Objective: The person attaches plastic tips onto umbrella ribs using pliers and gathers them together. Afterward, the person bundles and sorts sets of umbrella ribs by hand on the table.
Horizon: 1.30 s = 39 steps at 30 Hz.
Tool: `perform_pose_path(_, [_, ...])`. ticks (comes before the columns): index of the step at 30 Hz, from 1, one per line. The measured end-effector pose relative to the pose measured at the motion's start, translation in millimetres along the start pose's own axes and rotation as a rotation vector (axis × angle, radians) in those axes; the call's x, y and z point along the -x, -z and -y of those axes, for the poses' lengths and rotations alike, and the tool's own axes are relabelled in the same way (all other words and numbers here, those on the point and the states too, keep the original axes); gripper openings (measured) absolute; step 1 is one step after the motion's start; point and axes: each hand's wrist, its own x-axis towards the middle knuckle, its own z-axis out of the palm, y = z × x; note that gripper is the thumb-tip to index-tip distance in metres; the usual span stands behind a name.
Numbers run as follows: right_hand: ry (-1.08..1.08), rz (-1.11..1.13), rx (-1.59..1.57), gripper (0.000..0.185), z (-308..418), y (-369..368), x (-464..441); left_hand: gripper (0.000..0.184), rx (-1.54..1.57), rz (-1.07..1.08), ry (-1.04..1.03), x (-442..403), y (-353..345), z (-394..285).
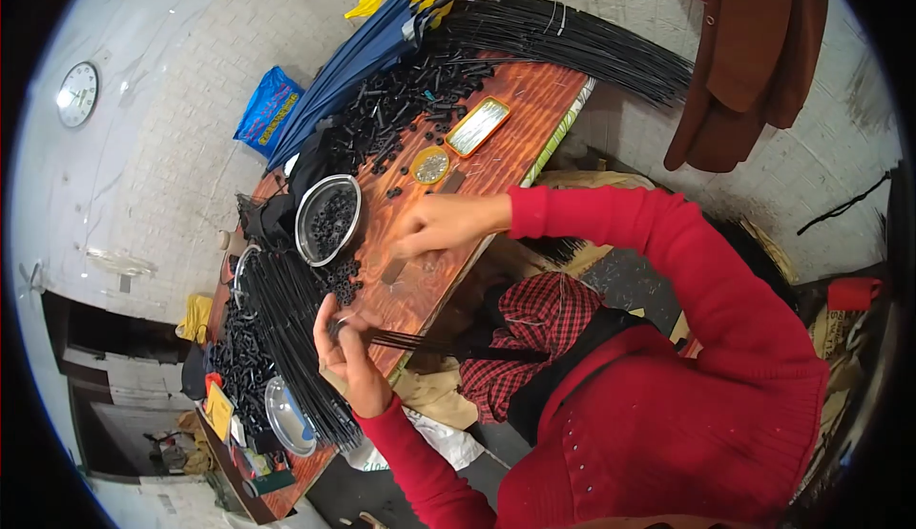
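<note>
My left hand (353, 352) is closed round the end of a few thin black rods (410, 340), which look like umbrella ribs and run across toward my lap. A dark round piece shows at its fingers. Over the wooden table (434, 286), my right hand (439, 224) has its fingers curled down, slightly blurred. Whatever may be in its fingertips is hidden. Just below those fingers is a small brown block (391, 270). Close by stands a metal bowl (301, 228) of small black parts (333, 219), with more loose black rings (342, 277) between it and my left hand.
A yellow round dish (416, 162) and a rectangular tin (478, 126) hold small metal pieces. A folded blue umbrella (348, 71) lies behind piled black tubes (382, 109). Bundles of black rods (296, 338) lie at left and at the far end (563, 38). Checked cloth (544, 310) covers my lap.
</note>
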Motion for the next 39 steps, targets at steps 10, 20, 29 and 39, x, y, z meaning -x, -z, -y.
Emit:
perform_pose_path(10, [0.39,-0.187,1.125,0.031,-142.6,37.3,24.2,0.049,0.345,0.045,-0.003,-3.7,2.7,12.1])
perform_pose_path(20, [-0.338,0.031,-0.139,0.032,-73.1,10.3,9.8,0.039,0.332,-0.029,-0.001,0.9,12.7,22.5])
perform_pose_path(29, [0.041,0.421,0.304,0.032,66.7,-0.7,4.3,0.058,0.263,0.043,0.054,6.8,0.7,0.9])
perform_pose_path(39, [0.321,0.342,0.746,0.027,99.7,-0.8,13.7,0.05,0.289,0.095,0.065,14.1,4.0,-1.0])
